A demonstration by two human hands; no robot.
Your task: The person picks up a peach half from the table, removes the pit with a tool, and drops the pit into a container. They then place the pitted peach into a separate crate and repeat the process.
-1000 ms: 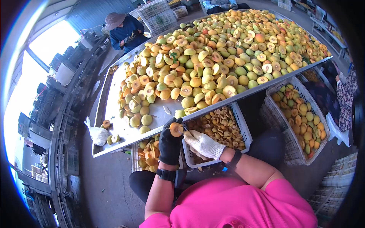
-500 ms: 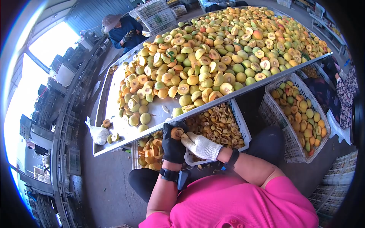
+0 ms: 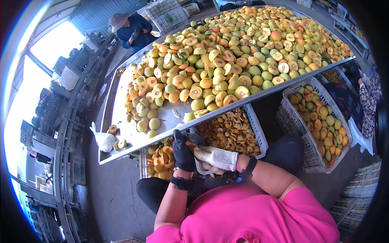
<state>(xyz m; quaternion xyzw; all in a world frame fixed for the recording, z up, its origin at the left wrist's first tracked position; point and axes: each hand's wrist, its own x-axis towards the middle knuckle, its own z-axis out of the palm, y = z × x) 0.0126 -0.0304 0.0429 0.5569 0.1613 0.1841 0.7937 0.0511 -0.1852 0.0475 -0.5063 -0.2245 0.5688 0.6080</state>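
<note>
My left hand (image 3: 184,152), in a black glove, is closed around a peach half (image 3: 189,144), of which only a small orange part shows between the fingers. My right hand (image 3: 216,158), in a white knit glove, presses its closed fingertips against the fruit. Whatever those fingers grip is hidden. Both hands are just in front of the metal table's near edge. Below them sit a white crate (image 3: 260,137) with brownish fruit pieces (image 3: 233,131) and, on the left, a crate holding orange peach halves (image 3: 161,158).
The tilted metal table (image 3: 168,115) carries a large heap of whole and halved peaches (image 3: 227,60). A tied white bag (image 3: 104,139) lies at its left corner. Another peach crate (image 3: 302,137) stands at right. A person in a hat (image 3: 133,34) works across the table; others sit nearby.
My hands have turned and dropped slightly, so the peach half is now mostly covered. The right fingers have curled lower. The person in the hat has shifted their hands.
</note>
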